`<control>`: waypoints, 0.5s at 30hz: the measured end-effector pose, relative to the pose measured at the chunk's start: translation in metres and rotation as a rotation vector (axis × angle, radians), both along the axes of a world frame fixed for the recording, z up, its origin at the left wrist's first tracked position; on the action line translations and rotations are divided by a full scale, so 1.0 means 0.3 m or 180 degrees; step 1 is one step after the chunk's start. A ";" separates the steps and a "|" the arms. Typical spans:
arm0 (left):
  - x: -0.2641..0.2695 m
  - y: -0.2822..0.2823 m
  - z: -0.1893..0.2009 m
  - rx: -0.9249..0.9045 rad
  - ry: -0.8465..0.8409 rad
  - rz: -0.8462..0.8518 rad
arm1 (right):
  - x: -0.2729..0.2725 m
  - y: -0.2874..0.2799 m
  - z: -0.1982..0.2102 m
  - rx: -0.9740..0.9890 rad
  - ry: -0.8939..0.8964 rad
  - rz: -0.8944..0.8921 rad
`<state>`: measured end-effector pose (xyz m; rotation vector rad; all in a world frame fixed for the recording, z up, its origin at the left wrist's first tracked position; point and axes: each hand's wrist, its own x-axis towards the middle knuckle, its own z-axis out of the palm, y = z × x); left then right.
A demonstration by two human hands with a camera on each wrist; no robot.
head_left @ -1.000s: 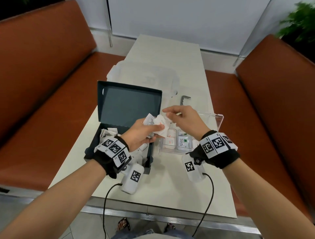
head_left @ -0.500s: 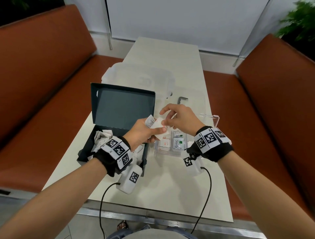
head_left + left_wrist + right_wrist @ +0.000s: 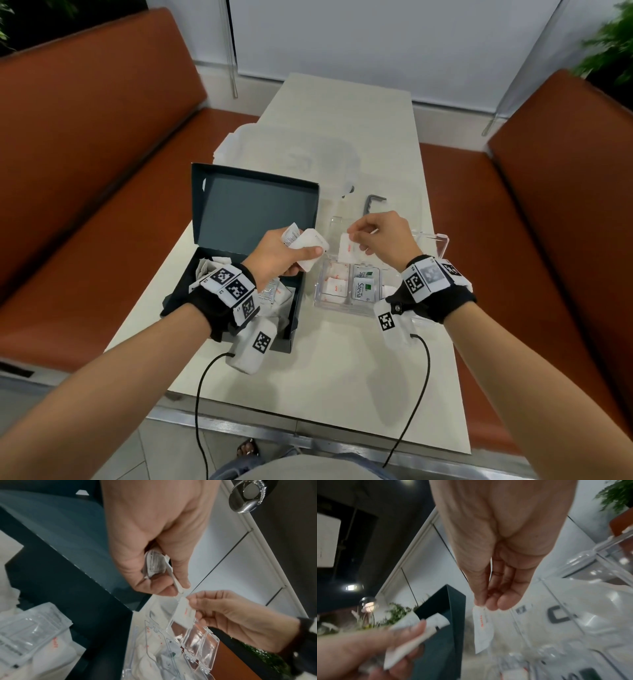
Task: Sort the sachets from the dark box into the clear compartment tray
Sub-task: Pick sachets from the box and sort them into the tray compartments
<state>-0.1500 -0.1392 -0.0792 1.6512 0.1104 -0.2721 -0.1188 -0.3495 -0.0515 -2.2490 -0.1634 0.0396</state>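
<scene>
Both hands are busy above the pale counter (image 3: pixel 342 359): the right hand (image 3: pixel 383 236) pinches one small white sachet with red print (image 3: pixel 347 249) by its top edge between thumb and fingertips, so that it hangs down freely, and the left hand (image 3: pixel 281 257) is curled around a small bunch of white paper sachets (image 3: pixel 306 247), held between thumb and fingers. The single sachet hangs over the far left part of the clear plastic compartment tray (image 3: pixel 346 308), which stands just beside the open dark cardboard box (image 3: pixel 236 301) with its lid up. More white sachets (image 3: pixel 34 631) lie in the box under the left wrist. In the tray, the left compartment already has sachets with red print and the next one has sachets with a green mark and the word Stevia (image 3: pixel 363 287). The step in hand seems to be the placing of one sachet taken from the bunch. The next move probably calls for lowering it into the compartment with the same red print and opening the pinch only when it is inside the walls, because such a light sachet can easily slide to the neighbour compartment.
</scene>
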 end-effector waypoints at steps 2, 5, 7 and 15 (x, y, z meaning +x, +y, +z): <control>0.005 0.016 -0.009 -0.0009 0.0015 0.0071 | -0.013 0.001 -0.036 -0.0145 0.0199 0.0091; 0.009 0.032 -0.018 -0.0050 0.0033 0.0118 | -0.031 0.024 -0.103 -0.0656 0.0211 0.0269; 0.009 0.036 -0.024 -0.0071 0.0040 0.0140 | -0.040 0.043 -0.142 -0.1059 0.0049 0.0327; 0.004 0.047 -0.041 -0.0127 0.0065 0.0162 | -0.066 0.066 -0.189 -0.1263 -0.0630 0.0296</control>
